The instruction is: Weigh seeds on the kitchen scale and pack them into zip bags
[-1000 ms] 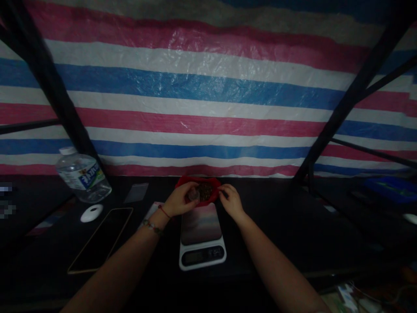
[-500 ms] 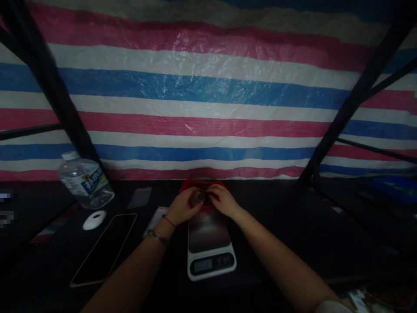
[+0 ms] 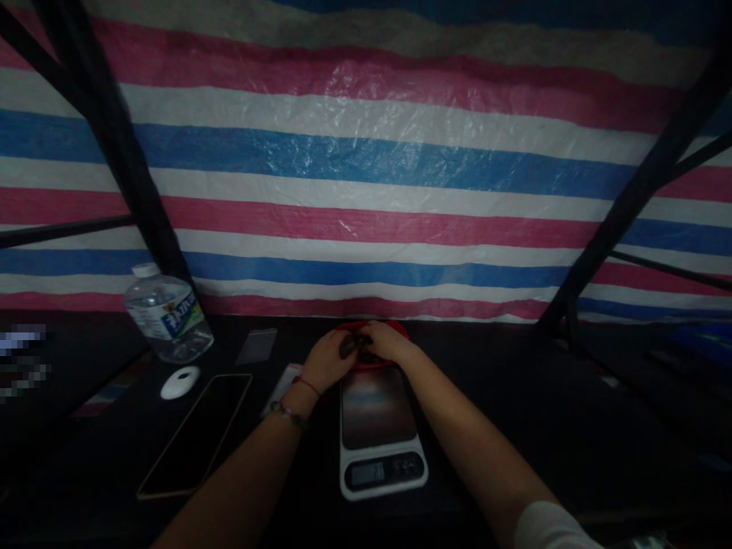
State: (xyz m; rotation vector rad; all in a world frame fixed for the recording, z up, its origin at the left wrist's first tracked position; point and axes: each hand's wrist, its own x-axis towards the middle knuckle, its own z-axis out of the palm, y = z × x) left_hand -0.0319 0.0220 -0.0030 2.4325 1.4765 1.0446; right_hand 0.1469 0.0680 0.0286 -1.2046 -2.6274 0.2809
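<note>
My left hand [image 3: 330, 360] is at the near left side of a red bag or bowl [image 3: 374, 368], its fingers curled round something dark that I cannot make out. From the right, my right hand [image 3: 386, 341] reaches into the same red container, fingers bent and pressed down among small dark pieces [image 3: 361, 349]. The fingertips are partly hidden and dim. Just in front of the container is a white kitchen scale [image 3: 378, 415] with a shiny plate and a lit display. I cannot tell whether the container touches the plate.
Left of my arm lie a dark phone [image 3: 197, 435], a white oval case [image 3: 180, 383], a clear zip bag [image 3: 257, 345] and a flat packet [image 3: 281, 387]. A large water bottle [image 3: 168, 314] stands behind them. Black metal posts [image 3: 123, 168] and a striped tarp [image 3: 366, 206] border the table.
The whole view has shifted slightly, so everything appears further right. Both hands remain at the red container, with small finger movements. Digits show more clearly on the scale's display.
</note>
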